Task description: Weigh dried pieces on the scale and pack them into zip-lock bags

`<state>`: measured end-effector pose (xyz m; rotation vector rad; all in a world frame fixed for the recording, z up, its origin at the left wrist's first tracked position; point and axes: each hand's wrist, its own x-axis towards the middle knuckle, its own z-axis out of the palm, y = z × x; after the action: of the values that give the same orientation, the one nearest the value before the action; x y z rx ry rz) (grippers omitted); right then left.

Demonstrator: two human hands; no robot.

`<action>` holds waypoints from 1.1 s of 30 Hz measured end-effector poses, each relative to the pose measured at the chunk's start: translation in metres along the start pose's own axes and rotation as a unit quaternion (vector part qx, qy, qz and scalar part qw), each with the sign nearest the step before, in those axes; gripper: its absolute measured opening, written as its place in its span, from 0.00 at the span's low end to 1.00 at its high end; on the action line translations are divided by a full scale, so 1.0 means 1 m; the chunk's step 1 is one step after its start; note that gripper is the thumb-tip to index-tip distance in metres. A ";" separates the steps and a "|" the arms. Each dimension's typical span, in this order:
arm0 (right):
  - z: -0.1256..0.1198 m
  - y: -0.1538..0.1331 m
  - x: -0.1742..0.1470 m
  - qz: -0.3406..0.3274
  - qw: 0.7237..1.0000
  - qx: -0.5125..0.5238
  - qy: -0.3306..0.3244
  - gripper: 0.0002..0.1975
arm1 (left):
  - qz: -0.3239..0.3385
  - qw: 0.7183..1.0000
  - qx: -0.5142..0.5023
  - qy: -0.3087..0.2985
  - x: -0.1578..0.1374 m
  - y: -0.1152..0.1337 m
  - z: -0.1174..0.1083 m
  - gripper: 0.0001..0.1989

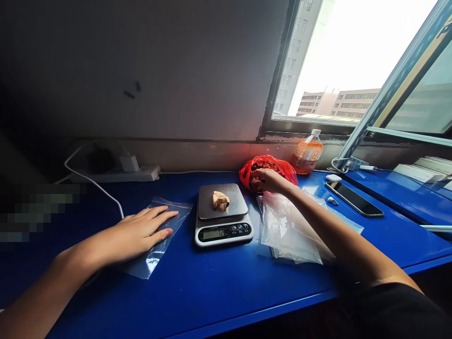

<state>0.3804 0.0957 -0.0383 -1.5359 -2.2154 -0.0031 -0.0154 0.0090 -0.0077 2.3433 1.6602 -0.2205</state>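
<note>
My left hand (146, 230) lies flat, fingers spread, on a clear zip bag (155, 259) left of the scale. In the middle, a small white kitchen scale (224, 239) has a metal plate carrying a pale tan dried piece (221, 200); its display seems to read 7.2. My right hand (266, 180) reaches into the mouth of a red plastic bag (286, 172) of brown dried pieces (264, 165). Its fingers are curled in among them, and whatever they grip is hidden. Below my right forearm is a pile of clear plastic bags (282, 230).
A bottle of orange drink (309, 153) stands behind the red bag. To the right lie a phone (355, 199), an earbud (332, 201) and its white case (334, 178). A power strip (144, 174) with a white cable sits at the wall. The blue table (212, 292) ends in front.
</note>
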 end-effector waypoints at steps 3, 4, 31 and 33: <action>0.001 -0.002 0.005 0.002 1.000 -0.022 0.001 0.06 | 0.000 1.000 0.011 -0.010 -0.003 0.006 -0.003 0.32; 0.000 -0.001 0.005 0.005 1.000 -0.027 0.004 0.06 | -0.001 1.000 0.011 -0.014 -0.004 0.007 -0.004 0.32; -0.046 -0.085 -0.031 0.033 0.950 0.157 0.269 0.13 | -0.002 1.000 -0.004 -0.029 -0.002 -0.002 0.002 0.34; -0.045 -0.069 -0.038 0.053 0.943 0.132 0.302 0.13 | -0.004 0.999 0.004 -0.033 -0.001 0.001 0.000 0.33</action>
<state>0.3459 0.0244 0.0058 -1.2850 -1.5778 -0.1242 -0.0152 0.0074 -0.0075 2.3107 1.6413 -0.3032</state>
